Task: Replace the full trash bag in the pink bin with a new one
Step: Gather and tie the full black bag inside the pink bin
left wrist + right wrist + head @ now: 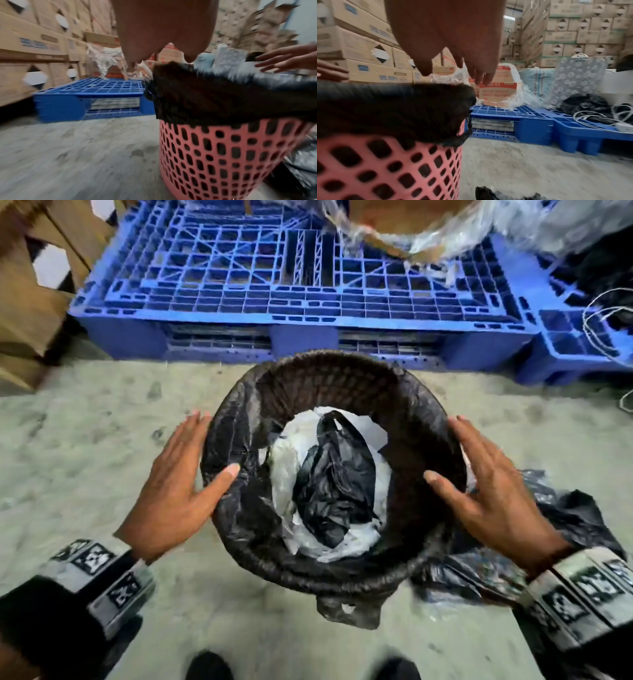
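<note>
A person's left hand (178, 487) and right hand (493, 491), fingers spread and gripping nothing, are flanking the pink bin (231, 155) on the floor. Its full black bag (239, 440) is still lining it; replacement seems hardly begun.

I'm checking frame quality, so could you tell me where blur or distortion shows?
Head view: pallet edges bow, wide-angle; top-right plastic wrap smeared. Left wrist view: floor and pink bin streaked with motion blur. Right wrist view: bin blurred, stacked boxes sharper.
</note>
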